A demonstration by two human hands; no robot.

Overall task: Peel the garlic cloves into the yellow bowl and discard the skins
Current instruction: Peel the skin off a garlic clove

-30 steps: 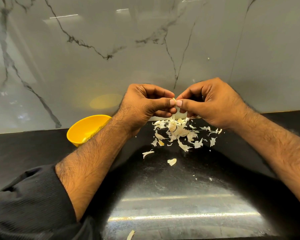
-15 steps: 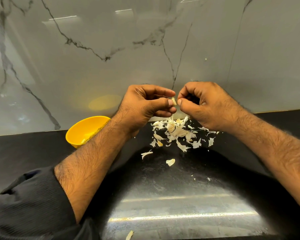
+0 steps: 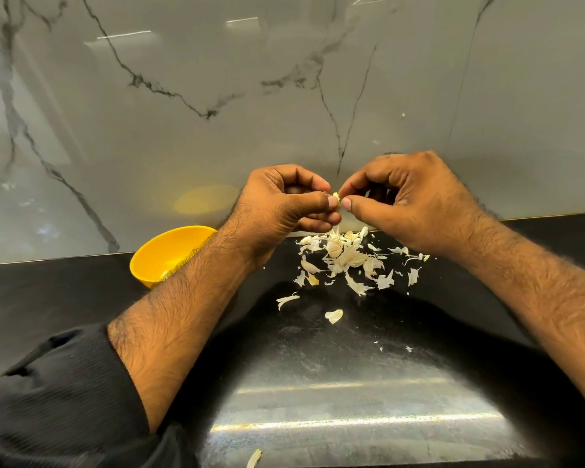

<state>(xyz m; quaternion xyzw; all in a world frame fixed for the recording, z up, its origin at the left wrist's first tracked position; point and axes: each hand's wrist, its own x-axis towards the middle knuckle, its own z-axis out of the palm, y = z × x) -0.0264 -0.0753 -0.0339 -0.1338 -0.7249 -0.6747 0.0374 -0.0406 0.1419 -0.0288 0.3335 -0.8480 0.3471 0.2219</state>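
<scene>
Garlic clove, axis unclear, pinched between left hand and right hand.

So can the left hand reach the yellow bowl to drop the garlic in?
Probably yes. The yellow bowl sits on the black counter just beside the left forearm, with nothing between them. But the left hand is busy now, pinching the garlic clove together with the right hand.

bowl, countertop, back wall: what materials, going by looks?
Yellow bowl: probably plastic, given its uniform opaque colour and soft sheen.
Countertop: polished black stone or a lookalike; it mirrors the ceiling lights.
Wall: glossy grey marble or marble-look slab, with dark veins and light reflections.
</scene>
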